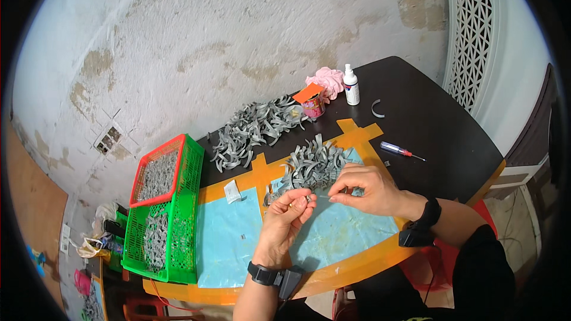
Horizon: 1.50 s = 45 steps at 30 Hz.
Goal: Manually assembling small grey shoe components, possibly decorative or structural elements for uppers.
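Observation:
My left hand (282, 223) is closed in a pinch above the blue sheet (333, 235). A tiny, shiny, metal-looking piece (308, 198) shows at its fingertips, too small to name. My right hand (370, 190) is just to the right, its thumb and forefinger pinched together. Whatever the right fingers hold, if anything, cannot be made out. The two hands are a short gap apart. Right behind them lies a heap of grey curved strips (312, 163), partly hidden by my fingers.
A bigger heap of grey strips (253, 131) lies farther back. Green basket (184, 232) and red-rimmed basket (180, 163) hold grey pieces at left. A screwdriver (395, 148), spray bottle (351, 88), tin (313, 107) and pink cloth (327, 81) are on the dark table (440, 134).

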{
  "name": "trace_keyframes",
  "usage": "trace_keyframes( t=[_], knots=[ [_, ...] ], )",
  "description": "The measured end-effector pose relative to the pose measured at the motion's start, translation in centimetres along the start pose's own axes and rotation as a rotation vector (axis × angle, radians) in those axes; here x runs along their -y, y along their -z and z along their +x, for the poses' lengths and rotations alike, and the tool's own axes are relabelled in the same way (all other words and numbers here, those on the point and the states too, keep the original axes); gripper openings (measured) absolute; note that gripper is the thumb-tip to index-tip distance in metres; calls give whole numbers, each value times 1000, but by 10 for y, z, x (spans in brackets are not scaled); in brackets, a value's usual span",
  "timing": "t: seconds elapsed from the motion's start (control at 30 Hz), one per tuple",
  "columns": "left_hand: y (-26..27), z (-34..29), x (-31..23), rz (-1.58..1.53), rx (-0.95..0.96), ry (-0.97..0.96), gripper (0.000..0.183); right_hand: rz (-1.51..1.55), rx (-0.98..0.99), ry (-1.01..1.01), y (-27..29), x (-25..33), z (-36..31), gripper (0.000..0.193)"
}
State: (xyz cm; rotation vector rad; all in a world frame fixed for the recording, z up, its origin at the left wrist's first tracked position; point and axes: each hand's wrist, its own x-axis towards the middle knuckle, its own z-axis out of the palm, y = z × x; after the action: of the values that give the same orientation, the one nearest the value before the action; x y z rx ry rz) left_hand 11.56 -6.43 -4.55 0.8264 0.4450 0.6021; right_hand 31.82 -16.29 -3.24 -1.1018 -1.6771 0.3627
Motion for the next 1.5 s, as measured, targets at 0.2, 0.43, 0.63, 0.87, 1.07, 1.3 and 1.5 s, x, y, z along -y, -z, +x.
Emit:
trace_keyframes(
  t=[0.2, 0.43, 0.63, 0.87, 1.07, 1.3, 1.5],
  knots=[
    [0, 1, 4, -24, 2, -40, 16, -27, -3, 19, 0, 3, 1, 9],
    [0, 2, 10, -41, 9, -54, 18, -18, -15, 24, -2, 2, 1, 7],
    [-6, -1, 12, -9, -10, -23, 15, -30, -5, 31, -3, 2, -1, 7],
    [-8, 2, 15, 211, -32, -187, 20, -50, -35, 36, -3, 3, 0, 9],
    [-13, 1, 14, 361, -78, -215, 25, -88, -40, 89, -3, 1, 1, 13],
    [-11, 0, 16, 463, 46, -289, 23, -109, -59, 178, -1, 6, 3, 12],
    [-12, 0, 17, 367, -15, -276, 24, -181, -107, 251, 1, 14, 4, 15]
  ],
)
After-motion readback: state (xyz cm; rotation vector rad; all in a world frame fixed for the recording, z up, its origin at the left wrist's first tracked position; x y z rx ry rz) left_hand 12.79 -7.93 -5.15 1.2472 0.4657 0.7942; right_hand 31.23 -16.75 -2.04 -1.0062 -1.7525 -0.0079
